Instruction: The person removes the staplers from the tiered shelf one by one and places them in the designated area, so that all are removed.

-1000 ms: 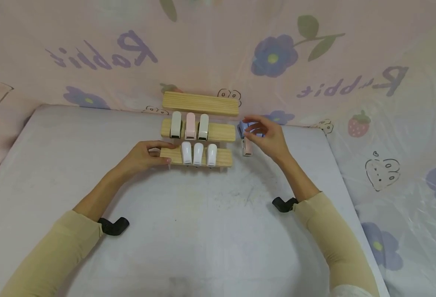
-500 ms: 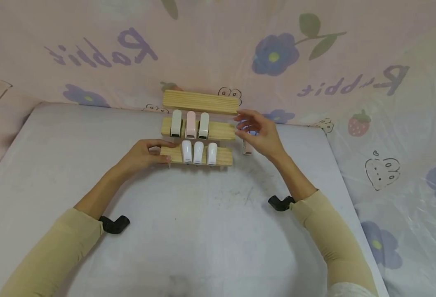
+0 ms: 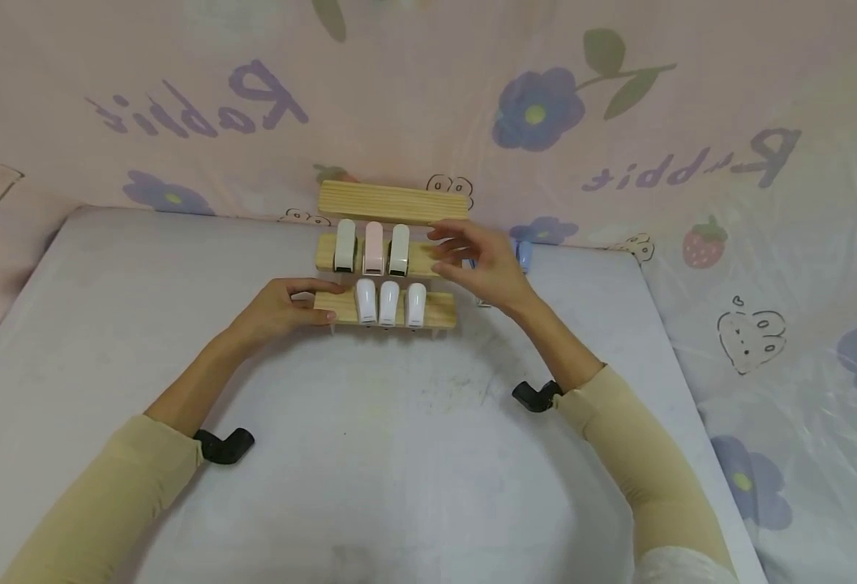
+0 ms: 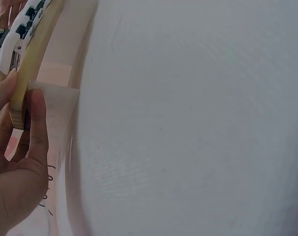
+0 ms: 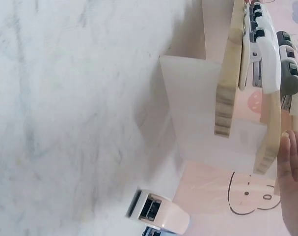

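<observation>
A three-tier wooden shelf stands at the back of the table. My left hand [image 3: 276, 310] pinches the left end of the bottom board [image 3: 440, 311], thumb on one side and fingers on the other, as the left wrist view also shows. Three white staplers [image 3: 389, 303] stand on that board. On the middle board [image 3: 418, 259] are a pink stapler [image 3: 373, 247] and two pale grey-green staplers [image 3: 345, 245]. My right hand [image 3: 488, 266] reaches over the middle board's right end, fingers loosely bent, no object visible in it. Whether it touches the board I cannot tell.
The top board [image 3: 392, 201] is at the back, near the patterned curtain. Right of the shelf, partly behind my right hand, lie a blue stapler [image 3: 524, 255] and a pink stapler [image 5: 173, 216]. White translucent supports [image 5: 190, 93] hold up the boards. White tabletop [image 3: 370, 454] spreads in front.
My right hand has moved left from above the loose staplers to the right end of the middle board. My left hand keeps its hold on the bottom board.
</observation>
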Demonstrator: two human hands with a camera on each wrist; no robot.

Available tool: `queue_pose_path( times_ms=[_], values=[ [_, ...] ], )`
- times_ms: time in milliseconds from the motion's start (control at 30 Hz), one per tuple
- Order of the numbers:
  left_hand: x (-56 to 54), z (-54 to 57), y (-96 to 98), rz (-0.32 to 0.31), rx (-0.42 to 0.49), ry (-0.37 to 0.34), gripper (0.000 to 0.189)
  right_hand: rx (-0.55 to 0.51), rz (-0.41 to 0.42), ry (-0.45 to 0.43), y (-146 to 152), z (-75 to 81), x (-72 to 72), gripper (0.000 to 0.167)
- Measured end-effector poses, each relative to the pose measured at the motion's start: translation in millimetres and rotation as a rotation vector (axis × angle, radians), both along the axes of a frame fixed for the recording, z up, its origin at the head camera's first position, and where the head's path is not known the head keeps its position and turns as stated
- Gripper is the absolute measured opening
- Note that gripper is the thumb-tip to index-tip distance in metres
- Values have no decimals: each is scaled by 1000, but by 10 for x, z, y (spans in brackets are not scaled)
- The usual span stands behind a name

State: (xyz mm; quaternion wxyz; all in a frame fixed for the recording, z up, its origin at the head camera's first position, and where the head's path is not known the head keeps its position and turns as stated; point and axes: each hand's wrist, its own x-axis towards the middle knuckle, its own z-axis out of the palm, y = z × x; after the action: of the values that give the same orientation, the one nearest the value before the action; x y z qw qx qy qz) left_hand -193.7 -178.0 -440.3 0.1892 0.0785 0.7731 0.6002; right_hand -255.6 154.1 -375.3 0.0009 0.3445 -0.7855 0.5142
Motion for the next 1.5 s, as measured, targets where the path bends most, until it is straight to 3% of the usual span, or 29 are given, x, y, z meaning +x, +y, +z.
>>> queue_pose_path(
  times_ms=[433, 700, 1033, 1500],
  values=[
    [-13, -34, -1, 5, 3, -17, 53, 90, 10, -56, -151, -25, -17, 60],
    [-18, -44, 4, 6, 13, -23, 53, 114, -4, -85, -294, 179, 135, 63],
    [-15, -38, 4, 6, 28, -25, 53, 170, -58, -49, -343, -32, -10, 71],
    [-12, -32, -10, 3, 13, -26, 55, 190, -129, 25, -440, -101, 31, 75]
  ],
)
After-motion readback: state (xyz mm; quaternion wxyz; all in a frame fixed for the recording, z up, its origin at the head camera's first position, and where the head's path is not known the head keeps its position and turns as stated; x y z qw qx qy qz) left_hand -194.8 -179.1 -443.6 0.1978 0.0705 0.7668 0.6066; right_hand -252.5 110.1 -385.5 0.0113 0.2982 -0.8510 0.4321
